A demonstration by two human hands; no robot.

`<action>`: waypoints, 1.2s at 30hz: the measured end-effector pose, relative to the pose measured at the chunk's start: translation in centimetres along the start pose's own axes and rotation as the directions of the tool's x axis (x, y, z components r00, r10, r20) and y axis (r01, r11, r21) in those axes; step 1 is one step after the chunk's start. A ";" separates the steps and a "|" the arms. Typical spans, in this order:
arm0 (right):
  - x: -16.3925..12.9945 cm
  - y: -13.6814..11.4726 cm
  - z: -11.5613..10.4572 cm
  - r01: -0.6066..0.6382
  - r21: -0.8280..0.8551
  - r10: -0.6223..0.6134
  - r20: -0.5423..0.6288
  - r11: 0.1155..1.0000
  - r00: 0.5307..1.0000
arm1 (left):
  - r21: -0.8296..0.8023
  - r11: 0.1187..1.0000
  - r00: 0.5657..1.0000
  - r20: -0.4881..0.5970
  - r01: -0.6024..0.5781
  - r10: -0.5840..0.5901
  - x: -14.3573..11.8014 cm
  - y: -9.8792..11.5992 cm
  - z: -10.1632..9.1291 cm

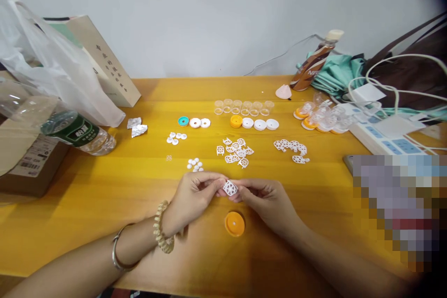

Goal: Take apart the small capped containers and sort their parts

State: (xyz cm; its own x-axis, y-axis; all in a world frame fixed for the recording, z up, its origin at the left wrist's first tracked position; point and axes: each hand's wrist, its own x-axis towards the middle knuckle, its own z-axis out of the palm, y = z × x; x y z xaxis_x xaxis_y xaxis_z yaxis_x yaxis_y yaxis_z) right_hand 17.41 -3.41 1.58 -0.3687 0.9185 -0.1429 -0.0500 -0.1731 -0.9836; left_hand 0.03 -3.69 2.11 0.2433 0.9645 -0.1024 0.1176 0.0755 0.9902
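Observation:
Between both hands is a small white openwork plastic piece [230,188], its cut-out face turned up toward me. My left hand [195,198] pinches its left edge between thumb and fingers; a beaded bracelet and a metal bangle circle that wrist. My right hand [267,200] is closed on its right edge. Just below on the table lies a round orange cap-like base [234,223] with a hole or pale spot in its centre. Beyond the hands are a pile of similar white openwork pieces [235,151] and small white gears [194,164].
Clear cups [246,108] stand in a row behind white and coloured round bases [259,125]. Assembled pieces [323,116] and a power strip [384,135] are at right, near a brown bottle [312,63]. A water bottle [78,132] and a cardboard box [31,163] occupy the left.

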 end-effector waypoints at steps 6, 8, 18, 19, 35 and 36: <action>0.2 -0.1 -0.2 -0.017 0.014 0.017 -0.038 1.000 0.999 | -0.321 0.936 0.989 0.064 0.146 -0.133 0.0 -0.2 -0.1; 0.1 -0.1 -0.2 0.031 -0.007 -0.031 -0.045 1.000 0.999 | -0.452 0.860 0.972 0.117 0.235 -0.204 -0.1 -0.2 -0.1; -0.9 0.0 0.5 0.288 -0.252 -0.308 -0.045 0.924 0.950 | -0.625 0.662 0.910 0.252 0.413 -0.330 -0.5 -0.3 0.2; -0.9 0.0 0.5 0.292 -0.266 -0.313 -0.037 0.918 0.949 | -0.622 0.662 0.907 0.251 0.418 -0.337 -0.5 -0.3 0.2; -0.2 0.2 0.1 0.074 0.043 -0.073 -0.003 0.996 0.997 | -0.129 0.981 0.980 0.120 -0.143 0.158 -1.5 0.0 0.2; -0.1 0.2 0.2 0.070 0.058 -0.070 0.006 0.996 0.998 | -0.115 0.981 0.980 0.104 -0.158 0.170 -1.4 0.0 0.2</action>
State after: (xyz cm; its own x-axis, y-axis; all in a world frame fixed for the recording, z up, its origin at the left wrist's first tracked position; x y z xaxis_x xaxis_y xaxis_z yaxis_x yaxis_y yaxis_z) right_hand 17.30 -3.63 1.45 -0.3697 0.9263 -0.0728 -0.1292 -0.1288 -0.9832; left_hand -0.14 -5.12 2.20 0.3585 0.9317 0.0584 -0.0337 -0.0496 0.9982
